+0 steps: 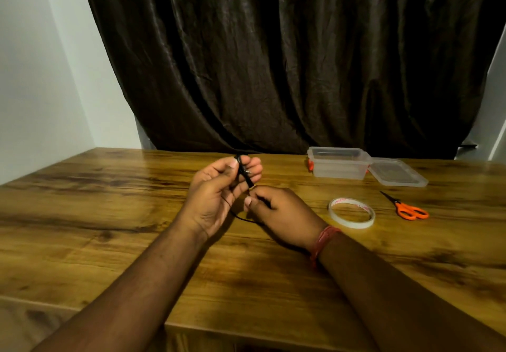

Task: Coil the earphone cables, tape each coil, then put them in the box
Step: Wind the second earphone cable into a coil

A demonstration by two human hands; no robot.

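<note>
A thin black earphone cable (243,172) runs between both hands above the middle of the wooden table (109,214). My left hand (219,192) pinches its upper part, with the plug end showing between the fingers. Just below and to the right, my right hand (276,210) grips the lower stretch of the same cable, and a short loop hangs under the two hands. The clear plastic box (338,164) stands open at the back right. A roll of white tape (351,212) lies flat to the right of my right hand.
The box's clear lid (397,173) lies beside it on the right. Orange-handled scissors (408,208) rest near the table's right side. A dark curtain (273,64) hangs behind the table, with white wall to the left. The table's front edge is close to me.
</note>
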